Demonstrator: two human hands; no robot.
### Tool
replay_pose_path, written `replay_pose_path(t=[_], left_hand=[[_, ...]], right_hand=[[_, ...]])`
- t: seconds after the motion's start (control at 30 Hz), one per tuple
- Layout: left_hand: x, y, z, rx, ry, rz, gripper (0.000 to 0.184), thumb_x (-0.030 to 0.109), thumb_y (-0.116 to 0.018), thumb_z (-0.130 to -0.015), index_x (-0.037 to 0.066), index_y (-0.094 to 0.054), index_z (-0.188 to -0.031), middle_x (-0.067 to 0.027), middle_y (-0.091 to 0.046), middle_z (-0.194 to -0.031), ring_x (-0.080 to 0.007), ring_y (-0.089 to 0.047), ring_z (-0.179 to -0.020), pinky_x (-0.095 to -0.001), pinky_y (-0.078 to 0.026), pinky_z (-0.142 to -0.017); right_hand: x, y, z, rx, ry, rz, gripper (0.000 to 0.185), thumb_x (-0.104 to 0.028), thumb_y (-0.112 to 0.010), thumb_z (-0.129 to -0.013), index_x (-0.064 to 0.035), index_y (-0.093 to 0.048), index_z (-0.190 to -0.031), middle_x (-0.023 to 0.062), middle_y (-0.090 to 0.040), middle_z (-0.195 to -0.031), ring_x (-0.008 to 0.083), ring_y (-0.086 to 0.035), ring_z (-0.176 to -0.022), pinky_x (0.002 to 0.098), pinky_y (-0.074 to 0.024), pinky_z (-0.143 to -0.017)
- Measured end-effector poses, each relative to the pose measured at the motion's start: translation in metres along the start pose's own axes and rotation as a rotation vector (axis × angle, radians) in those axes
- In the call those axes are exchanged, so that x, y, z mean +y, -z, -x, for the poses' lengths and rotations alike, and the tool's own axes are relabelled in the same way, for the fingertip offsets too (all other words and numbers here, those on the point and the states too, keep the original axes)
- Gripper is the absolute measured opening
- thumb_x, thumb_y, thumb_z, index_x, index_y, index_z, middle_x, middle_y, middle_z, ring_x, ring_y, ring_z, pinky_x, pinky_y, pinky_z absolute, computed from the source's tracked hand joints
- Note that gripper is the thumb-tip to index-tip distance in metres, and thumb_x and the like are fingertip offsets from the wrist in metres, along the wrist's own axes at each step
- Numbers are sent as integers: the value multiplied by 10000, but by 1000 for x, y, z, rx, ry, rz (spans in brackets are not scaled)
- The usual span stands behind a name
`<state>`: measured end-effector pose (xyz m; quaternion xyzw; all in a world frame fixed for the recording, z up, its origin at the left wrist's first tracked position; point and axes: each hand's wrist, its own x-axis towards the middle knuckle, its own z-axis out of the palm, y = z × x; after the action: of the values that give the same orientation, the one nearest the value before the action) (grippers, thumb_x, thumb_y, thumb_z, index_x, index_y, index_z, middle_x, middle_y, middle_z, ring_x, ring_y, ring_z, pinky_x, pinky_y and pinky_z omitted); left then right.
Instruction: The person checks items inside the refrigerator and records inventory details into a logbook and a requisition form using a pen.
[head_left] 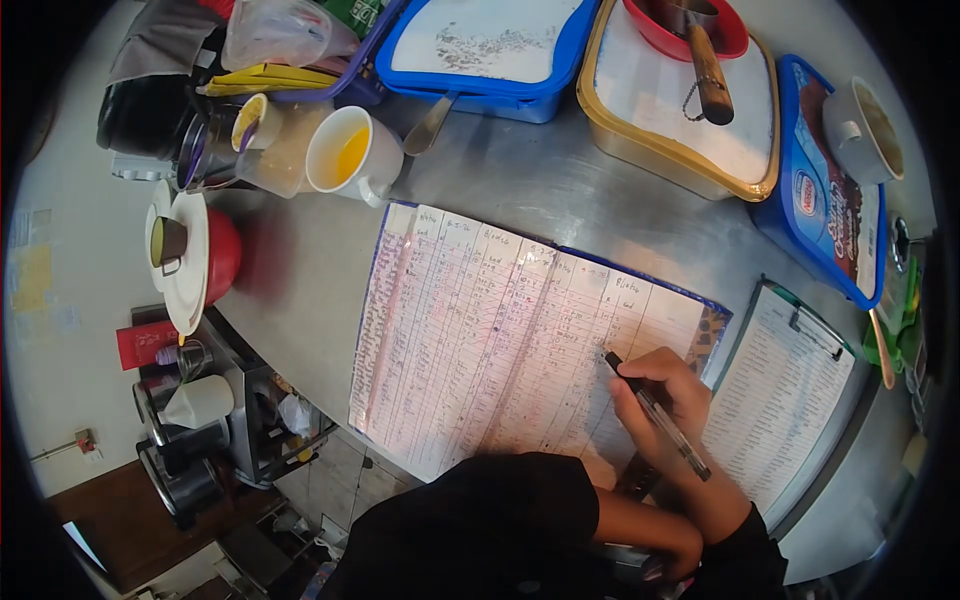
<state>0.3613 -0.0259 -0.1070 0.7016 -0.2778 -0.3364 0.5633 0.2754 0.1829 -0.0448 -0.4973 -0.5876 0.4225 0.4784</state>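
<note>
My right hand (672, 395) is closed around a black pen (655, 415) with a clear barrel. The pen's tip touches or hovers just above the right page of an open ledger (470, 340), whose ruled columns are filled with handwriting. Folded across in front of me, my left arm ends in my left hand (678, 556), beside my right wrist; its fingers are mostly hidden. Right of the ledger lies a clipboard (785, 395) holding a printed list, partly behind my right hand and forearm.
Along the back stand a white mug (350, 155) of yellow liquid, a blue-rimmed tub (480, 60), a gold-rimmed tub (650, 150) carrying a red bowl (735, 40), and a blue ice cream tub (815, 200) with a cup (865, 130) on it. A red bowl (222, 255) sits left.
</note>
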Motion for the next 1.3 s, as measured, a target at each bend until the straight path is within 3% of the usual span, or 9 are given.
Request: replay_pose_path(t=[0.87, 1.0, 1.1, 1.13, 1.17, 1.23, 1.27, 1.3], left_hand=[[0, 1, 10, -9, -34, 126, 312, 228, -502, -854, 5, -626, -1033, -150, -643, -1007, -278, -618, -886, -388, -483, -794], [3, 2, 21, -117, -73, 145, 310, 228, -497, -859, 6, -626, -1032, -151, -645, -1003, -279, -621, -884, -388, -485, -793], [-9, -10, 8, -150, -168, 117, 349, 229, -515, -848, -7, -584, -1095, -186, -625, -1033, -277, -629, -830, -404, -498, -755], [-23, -31, 1, -149, -223, 66, 410, 229, -535, -834, -20, -541, -1160, -222, -604, -1065, -275, -636, -777, -420, -510, -717], [-7, -14, 31, -111, -188, 65, 423, 249, -537, -840, -21, -533, -1166, -227, -599, -1072, -286, -636, -776, -423, -505, -719], [26, 19, 91, -66, -168, 62, 437, 270, -539, -845, -21, -525, -1172, -232, -595, -1080, -296, -637, -774, -427, -500, -721], [34, 22, 106, -37, -37, 251, 447, 302, -546, -849, -19, -532, -1160, -228, -599, -1070, -308, -633, -816, -432, -493, -739], [39, 21, 111, -9, 100, 443, 460, 335, -553, -852, -17, -538, -1147, -224, -603, -1061, -319, -629, -857, -436, -486, -757]], right_hand=[[0, 1, -2, -8, 14, 23, 178, 39, -689, -723, 2, -603, -875, 92, -597, -742, 118, -542, -566, 212, -388, -496], [1, 7, 1, -22, -74, -87, 137, -27, -626, -829, -2, -582, -956, 72, -606, -768, 86, -554, -622, 213, -419, -537], [-10, 18, -3, -26, -247, -369, 158, -66, -581, -880, 0, -546, -1019, 69, -618, -864, 109, -597, -795, 236, -482, -695], [-8, 20, -3, 12, -153, -394, 209, -118, -554, -907, 17, -515, -1060, 130, -633, -916, 110, -575, -730, 226, -474, -652], [-21, 31, -2, 35, -153, -474, 218, -72, -578, -879, 17, -514, -1067, 142, -630, -927, 127, -592, -752, 234, -482, -657], [-50, 69, 5, 136, 65, -286, 214, -34, -581, -852, 8, -517, -1052, 170, -620, -956, 140, -597, -794, 232, -489, -657], [-61, 86, 9, 297, 245, -195, 167, -48, -574, -841, -7, -520, -994, 152, -602, -864, 140, -583, -744, 214, -492, -648], [-66, 105, 18, 433, 247, -277, 102, -102, -538, -869, -23, -506, -924, 106, -530, -767, 111, -493, -623, 194, -422, -553]])
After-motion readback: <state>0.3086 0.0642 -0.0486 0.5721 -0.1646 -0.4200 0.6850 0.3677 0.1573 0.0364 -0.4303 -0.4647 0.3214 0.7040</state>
